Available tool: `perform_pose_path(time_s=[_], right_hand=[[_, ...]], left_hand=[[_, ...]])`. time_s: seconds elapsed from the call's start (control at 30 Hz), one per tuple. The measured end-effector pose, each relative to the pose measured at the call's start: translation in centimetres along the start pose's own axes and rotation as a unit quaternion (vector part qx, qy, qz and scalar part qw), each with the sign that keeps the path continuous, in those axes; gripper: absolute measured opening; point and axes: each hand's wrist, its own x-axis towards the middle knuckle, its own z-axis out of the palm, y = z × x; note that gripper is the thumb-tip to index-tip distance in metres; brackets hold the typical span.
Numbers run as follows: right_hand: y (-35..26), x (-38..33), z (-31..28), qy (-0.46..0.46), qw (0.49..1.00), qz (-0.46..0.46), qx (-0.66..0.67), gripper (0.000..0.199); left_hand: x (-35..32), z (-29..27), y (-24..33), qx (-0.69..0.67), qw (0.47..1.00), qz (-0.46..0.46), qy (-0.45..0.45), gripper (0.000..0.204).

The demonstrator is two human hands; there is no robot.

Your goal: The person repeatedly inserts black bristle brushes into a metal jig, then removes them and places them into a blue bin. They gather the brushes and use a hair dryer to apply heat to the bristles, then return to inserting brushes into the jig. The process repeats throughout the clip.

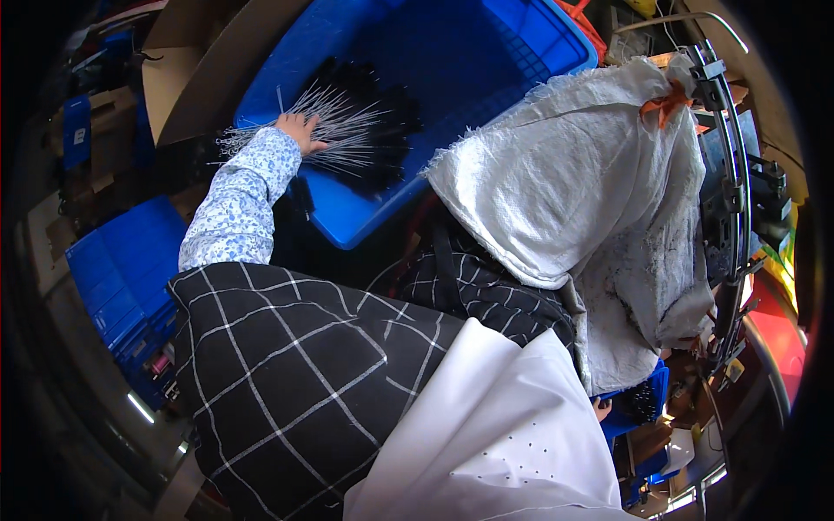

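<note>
My left hand (300, 131) reaches out in a blue-flowered white sleeve and closes on a bundle of thin grey metal rods (343, 130) that fan out over the rim of a large blue plastic crate (452, 61). Black parts (382, 108) lie inside the crate under the rods. My right hand (601, 407) shows only as a few fingertips at the lower right, beside a small blue bin (643, 401); the rest is hidden behind white cloth (495, 434). A black checked apron (295, 373) covers my lap.
A white woven sack (591, 191) hangs on a black metal frame (730, 200) at the right. Stacked blue crates (122, 269) stand at the left. Cardboard boxes (174, 78) sit at the upper left. Red and yellow machine parts (777, 339) lie at the far right.
</note>
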Motion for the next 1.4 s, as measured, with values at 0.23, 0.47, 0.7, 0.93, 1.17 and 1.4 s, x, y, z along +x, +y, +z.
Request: perform_pose_path(time_s=[0.23,0.47,0.7,0.93,1.17,1.4], right_hand=[[-1.8,2.3,1.2,-0.003,0.996,-0.085,0.006,0.04],[0.1,-0.3,1.6,-0.015,0.999,-0.038,-0.035,0.039],[6.7,-1.9,4.7,-0.078,0.986,0.053,0.134,0.037],[6.0,-1.8,5.8,-0.119,0.978,0.081,0.152,0.041],[1.5,-1.1,4.8,-0.133,0.978,0.047,0.154,0.056],[3.7,-1.8,6.5,-0.135,0.975,0.013,0.173,0.048]], left_hand=[[1.6,2.4,-4.9,-0.353,0.935,0.022,-0.03,0.045],[0.9,-3.1,-5.6,-0.117,0.984,0.032,-0.132,0.031],[1.3,-2.6,-0.2,-0.083,0.991,-0.076,-0.071,0.053],[0.4,6.8,3.1,0.081,0.981,-0.043,0.169,0.04],[-0.5,5.4,3.5,0.062,0.992,-0.013,0.112,0.034],[0.0,2.7,4.6,-0.069,0.987,0.026,-0.141,0.031]])
